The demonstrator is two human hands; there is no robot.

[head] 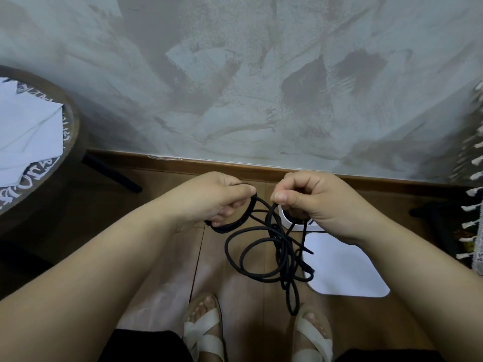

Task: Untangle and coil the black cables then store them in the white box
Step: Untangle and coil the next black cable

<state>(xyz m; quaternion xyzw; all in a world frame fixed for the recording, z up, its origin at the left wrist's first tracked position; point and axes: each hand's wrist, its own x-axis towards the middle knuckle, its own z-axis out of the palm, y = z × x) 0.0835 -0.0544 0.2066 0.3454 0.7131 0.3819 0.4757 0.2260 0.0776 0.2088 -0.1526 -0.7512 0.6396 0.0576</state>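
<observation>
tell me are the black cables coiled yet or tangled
Tangled: the black cables hang in loose, crossing loops between the left hand and right hand, each gripping a strand.

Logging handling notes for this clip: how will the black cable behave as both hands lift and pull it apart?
Probably floppy: the black cable sags in loose loops below the left hand and right hand. Likely light, since finger grips alone hold it up. Its crossing loops may snag and tighten if pulled.

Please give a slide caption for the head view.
Left hand and right hand hold tangled black cables near the white box.
</observation>
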